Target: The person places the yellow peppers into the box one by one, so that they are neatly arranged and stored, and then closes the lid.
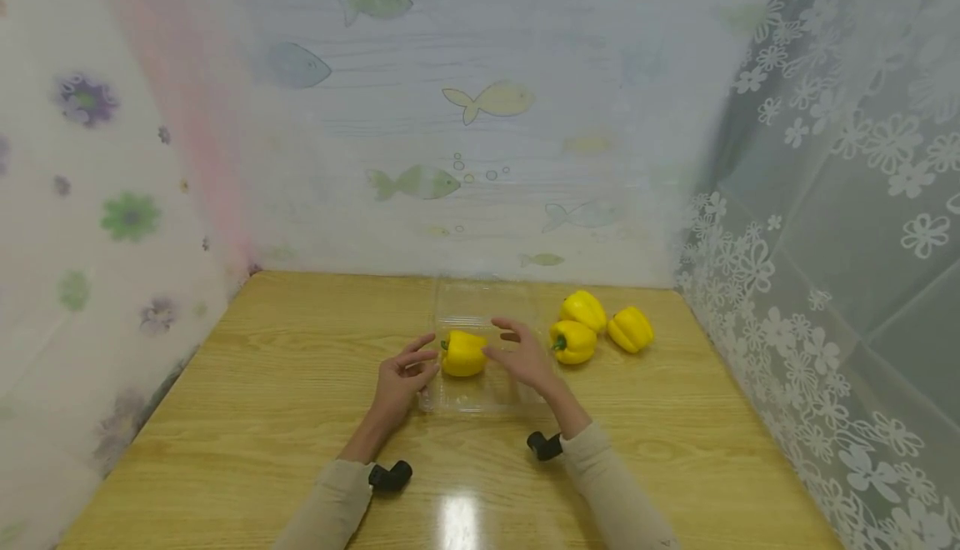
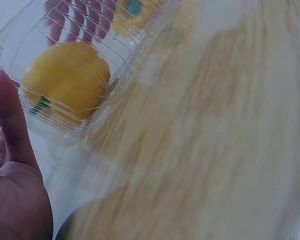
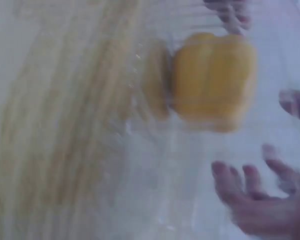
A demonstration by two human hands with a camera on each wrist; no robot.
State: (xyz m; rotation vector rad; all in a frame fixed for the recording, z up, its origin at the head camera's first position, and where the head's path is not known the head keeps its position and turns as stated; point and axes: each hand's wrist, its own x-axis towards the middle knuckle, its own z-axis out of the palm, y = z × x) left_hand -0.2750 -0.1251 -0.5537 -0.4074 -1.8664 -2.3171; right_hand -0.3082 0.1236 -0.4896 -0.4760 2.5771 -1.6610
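**A:** So where's the yellow pepper (image 1: 463,352) sitting right now?

**B:** Inside the clear plastic clamshell box (image 1: 480,400) in the middle of the wooden table (image 1: 262,400) — lid flipped back toward the fish-print curtain (image 1: 480,117). The left wrist view shows it through the ribbed wall, green stem pointing toward the left hand.

**A:** And the hands?

**B:** Left hand (image 1: 401,379) is at the box's left edge, fingers pretty much straight and relaxed, not gripping anything. I can't tell whether the fingertips actually touch the plastic. Right hand (image 1: 525,358) is on the other side — fingers spread and loose, just beside the pepper, holding nothing. The right wrist view is blurry, but the fingers look splayed there too.

**A:** Anything else around?

**B:** Three more yellow peppers (image 1: 596,329) bunched together to the right of the box, near the flower-print curtain (image 1: 825,242).
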